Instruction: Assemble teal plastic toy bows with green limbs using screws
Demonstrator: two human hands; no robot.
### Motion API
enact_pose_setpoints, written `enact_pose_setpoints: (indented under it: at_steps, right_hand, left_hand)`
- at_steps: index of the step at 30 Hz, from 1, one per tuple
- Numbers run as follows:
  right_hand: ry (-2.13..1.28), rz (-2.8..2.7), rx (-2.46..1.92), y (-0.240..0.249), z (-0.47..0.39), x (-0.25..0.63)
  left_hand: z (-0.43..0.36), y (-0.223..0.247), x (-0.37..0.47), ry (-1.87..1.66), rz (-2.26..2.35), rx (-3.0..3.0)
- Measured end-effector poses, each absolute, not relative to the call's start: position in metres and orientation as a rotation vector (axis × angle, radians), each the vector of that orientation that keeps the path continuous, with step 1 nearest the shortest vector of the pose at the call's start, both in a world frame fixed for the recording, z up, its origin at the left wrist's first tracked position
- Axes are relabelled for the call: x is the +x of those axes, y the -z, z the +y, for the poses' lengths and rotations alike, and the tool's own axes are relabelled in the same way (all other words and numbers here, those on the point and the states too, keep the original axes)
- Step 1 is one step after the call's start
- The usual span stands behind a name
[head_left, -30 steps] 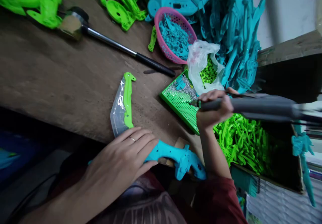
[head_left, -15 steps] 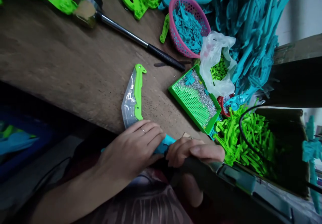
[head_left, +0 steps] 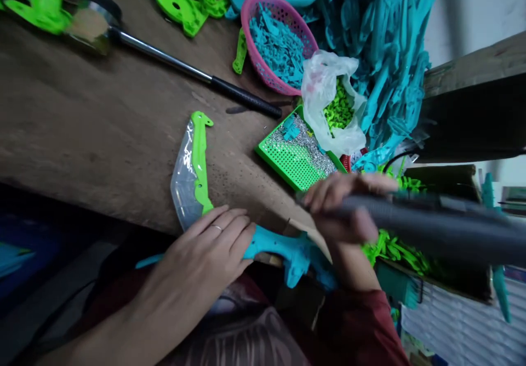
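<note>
Swung away from the blue part (head_left: 273,241), my right hand (head_left: 341,204), watched remotely, grips a blurred dark tool (head_left: 419,226) near the green tray (head_left: 283,170), while my left hand (head_left: 209,256) partly covers that part, grasp unclear, along the near edge of the speckled brown bench (head_left: 102,119), pale wall (head_left: 480,12) beyond.

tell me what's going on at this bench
A person has the left hand laid over a blue plastic part at the table's near edge, with a clear blade piece with a green spine beside the fingers. The right hand grips a dark, long-bodied tool, whose blurred tip appears clear of the blue part. Just beyond sits a green tray of small silvery bits; a mallet lies farther back.
</note>
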State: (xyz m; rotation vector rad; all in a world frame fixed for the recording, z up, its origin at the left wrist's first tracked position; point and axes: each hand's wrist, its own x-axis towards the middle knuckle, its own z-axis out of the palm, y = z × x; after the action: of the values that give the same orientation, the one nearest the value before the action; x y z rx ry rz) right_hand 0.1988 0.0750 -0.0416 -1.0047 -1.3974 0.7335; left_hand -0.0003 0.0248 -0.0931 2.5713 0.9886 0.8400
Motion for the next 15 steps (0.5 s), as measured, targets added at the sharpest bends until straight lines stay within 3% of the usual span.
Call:
enact_pose_setpoints:
  at_steps: [5, 15]
  right_hand:
    - [-0.502, -1.175, -0.987, 0.068, 0.150, 0.214]
    - [-0.522, -1.145, -1.049, 0.085, 0.156, 0.218]
  left_hand:
    - [0.016, 0.098, 0.009, -0.844, 1.011, 2.646]
    - [0.021, 0.092, 0.009, -0.751, 0.965, 2.699]
